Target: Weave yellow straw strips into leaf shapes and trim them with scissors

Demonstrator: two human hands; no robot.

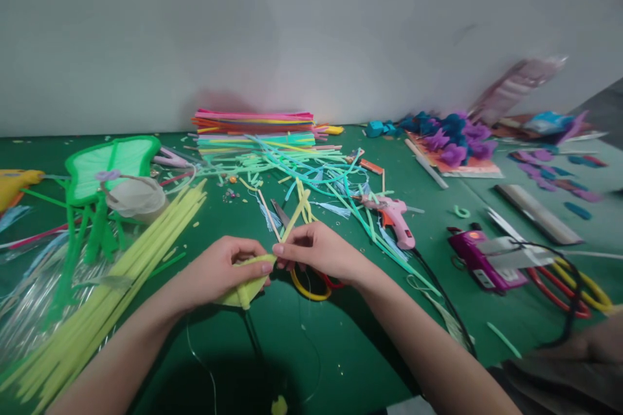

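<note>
My left hand (231, 272) grips a flat yellow-green piece (246, 288) made of pipe cleaners, thumb on top and fingers beneath. Close against it, my right hand (311, 249) pinches a yellow-green pipe cleaner (294, 217) at the piece's upper right edge, and the strip's free end points up and away. Beneath my right hand lie scissors with a yellow and red handle (311, 288), their blades partly hidden. A thin pale stick (269, 214) lies just beyond my fingers.
A bundle of yellow-green pipe cleaners (121, 279) lies at left, beside a green fan-shaped piece (114, 165). Stacked coloured pipe cleaners (256, 126) lie at the back. A pink glue gun (396, 217), its cord, a purple box (484, 262) and more scissors (559, 292) are on the right.
</note>
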